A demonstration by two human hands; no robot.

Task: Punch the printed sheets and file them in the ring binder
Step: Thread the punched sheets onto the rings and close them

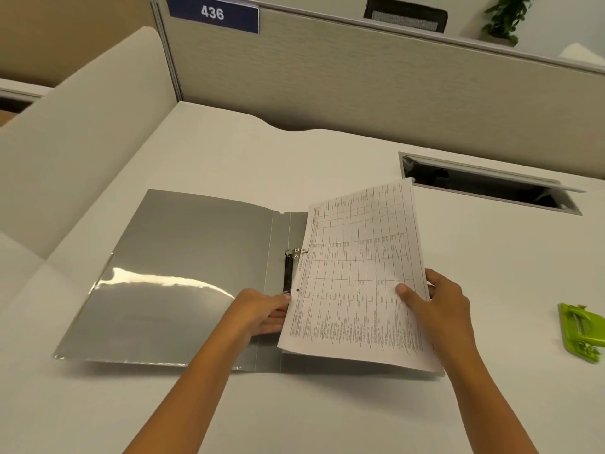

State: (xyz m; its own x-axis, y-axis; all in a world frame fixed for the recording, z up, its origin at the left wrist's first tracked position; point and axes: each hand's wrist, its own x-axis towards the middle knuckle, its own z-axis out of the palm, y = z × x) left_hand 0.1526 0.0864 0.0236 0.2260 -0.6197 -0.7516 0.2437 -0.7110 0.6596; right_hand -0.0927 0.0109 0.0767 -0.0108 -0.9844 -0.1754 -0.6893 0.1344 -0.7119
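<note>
Quick status from us. Everything sits on the pale desk (327,152), and we place it all relative to the ring binder (196,273). It lies open and flat with its spine running away from us, and there is a glossy clear pocket on its left cover.

The printed sheets (357,273) hover over the binder's right cover, lifted off it. Their long axis runs roughly along the spine, and the far end leans a bit to the right. Whatever is already filed on that cover is hidden under them, so we can't say.

Our right hand (438,309) is at the sheets' right edge, the side away from the spine. Its thumb is on top and its fingers are curled behind, clamped on the paper. Our left hand (262,312) is right at the spine, with its fingertips slipped under the punched edge. We can't tell if it's actually pinching or just propping.

The green hole punch (581,332) sits well off to the binder's right and nothing touches it, so punching looks done.

The bit that matters is the ring mechanism (288,273) on the spine. The far ring (296,252) meets the paper edge and may already be through. The 1 punched hole (297,290) we can see lies just right of the mechanism's near end and is not on any ring. So the next nudge is leftward, and the left hand is the closer guide.
</note>
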